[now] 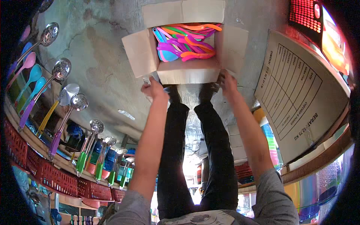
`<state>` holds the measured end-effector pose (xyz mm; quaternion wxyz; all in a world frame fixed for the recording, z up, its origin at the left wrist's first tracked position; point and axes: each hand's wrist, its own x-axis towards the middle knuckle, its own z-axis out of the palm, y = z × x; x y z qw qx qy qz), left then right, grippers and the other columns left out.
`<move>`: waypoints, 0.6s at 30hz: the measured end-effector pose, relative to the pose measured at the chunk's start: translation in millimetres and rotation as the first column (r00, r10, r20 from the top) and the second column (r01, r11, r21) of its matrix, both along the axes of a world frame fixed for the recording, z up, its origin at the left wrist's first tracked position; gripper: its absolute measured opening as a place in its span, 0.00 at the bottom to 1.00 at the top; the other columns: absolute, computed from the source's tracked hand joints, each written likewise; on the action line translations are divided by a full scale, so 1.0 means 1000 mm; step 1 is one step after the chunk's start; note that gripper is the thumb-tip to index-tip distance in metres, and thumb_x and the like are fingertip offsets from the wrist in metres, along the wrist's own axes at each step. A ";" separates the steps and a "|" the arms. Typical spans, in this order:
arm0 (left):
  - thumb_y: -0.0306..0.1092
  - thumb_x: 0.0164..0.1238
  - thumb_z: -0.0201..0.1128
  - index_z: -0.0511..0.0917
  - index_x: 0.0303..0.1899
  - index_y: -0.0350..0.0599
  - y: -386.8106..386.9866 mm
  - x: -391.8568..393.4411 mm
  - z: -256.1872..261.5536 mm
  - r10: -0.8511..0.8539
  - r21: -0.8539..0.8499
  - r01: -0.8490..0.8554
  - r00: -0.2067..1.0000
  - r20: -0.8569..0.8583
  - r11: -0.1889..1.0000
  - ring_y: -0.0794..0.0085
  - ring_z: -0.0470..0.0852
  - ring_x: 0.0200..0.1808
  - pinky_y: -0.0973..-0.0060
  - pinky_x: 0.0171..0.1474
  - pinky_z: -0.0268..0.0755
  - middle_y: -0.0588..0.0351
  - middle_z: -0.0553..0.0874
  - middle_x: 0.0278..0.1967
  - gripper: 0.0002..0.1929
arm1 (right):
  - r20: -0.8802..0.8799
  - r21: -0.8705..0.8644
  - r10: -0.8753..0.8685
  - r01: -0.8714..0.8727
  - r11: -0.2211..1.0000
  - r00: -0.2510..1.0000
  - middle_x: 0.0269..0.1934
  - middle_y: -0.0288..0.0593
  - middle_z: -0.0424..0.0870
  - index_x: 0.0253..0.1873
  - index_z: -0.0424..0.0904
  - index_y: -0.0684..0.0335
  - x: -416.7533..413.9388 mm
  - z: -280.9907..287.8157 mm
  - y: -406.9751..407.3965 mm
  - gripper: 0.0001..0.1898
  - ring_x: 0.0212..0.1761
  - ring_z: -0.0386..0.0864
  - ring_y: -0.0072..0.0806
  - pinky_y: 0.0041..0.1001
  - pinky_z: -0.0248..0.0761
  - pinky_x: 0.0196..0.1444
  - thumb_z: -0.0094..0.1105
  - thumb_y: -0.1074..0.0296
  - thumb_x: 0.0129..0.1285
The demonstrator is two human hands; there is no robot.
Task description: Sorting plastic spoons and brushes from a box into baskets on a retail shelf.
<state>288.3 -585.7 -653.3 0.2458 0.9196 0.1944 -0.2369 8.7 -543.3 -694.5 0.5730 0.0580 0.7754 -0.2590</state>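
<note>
An open cardboard box (189,76) rests on the concrete floor before my feet, its flaps folded outward. Plastic utensils (185,45) with purple, pink, orange, green and blue parts lie jumbled inside it. My left hand (154,88) is at the near left corner, thumb raised and fingers curled, close to the left flap (140,53). At the near right corner, my right hand (227,81) has its blurred fingers against the box, beside the right flap (234,52). Whether either hand grips the cardboard I cannot tell.
On the left, slotted metal skimmers (62,69) and plastic spoons (35,72) hang along a rack with red plastic baskets (56,175). A large printed carton (292,98) stands on the right, by a red perforated basket (305,15). Clear plastic scraps (126,114) lie on the floor.
</note>
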 end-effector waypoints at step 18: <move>0.31 0.63 0.71 0.84 0.54 0.41 -0.037 -0.038 -0.090 -0.783 -0.298 0.725 0.585 -0.211 0.621 0.61 0.86 0.40 0.66 0.49 0.78 0.50 0.88 0.39 0.18 | -0.749 -0.128 0.661 -0.972 -0.198 -0.036 0.54 0.54 0.82 0.58 0.79 0.62 0.080 -0.048 -0.099 0.25 0.55 0.81 0.48 0.41 0.75 0.59 0.72 0.69 0.54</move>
